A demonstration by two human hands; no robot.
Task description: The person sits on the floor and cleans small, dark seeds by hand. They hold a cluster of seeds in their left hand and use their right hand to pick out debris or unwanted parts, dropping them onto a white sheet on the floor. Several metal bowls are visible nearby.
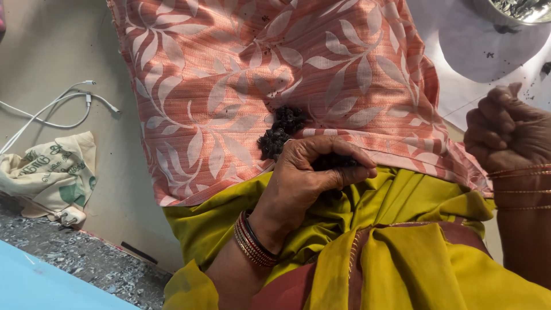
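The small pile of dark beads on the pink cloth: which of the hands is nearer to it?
Left. The left hand lies just below the dark beads, touching them; the right hand is fisted far off, beyond the pink cloth's edge.

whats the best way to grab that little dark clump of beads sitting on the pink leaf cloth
Probably pinch the dark bead clump across its narrow width, coming from above on its upper end, which lies bare on the pink leaf-print cloth. Its lower end already runs under the left hand, whose fingers curl over it. The right hand is fisted off to the side.
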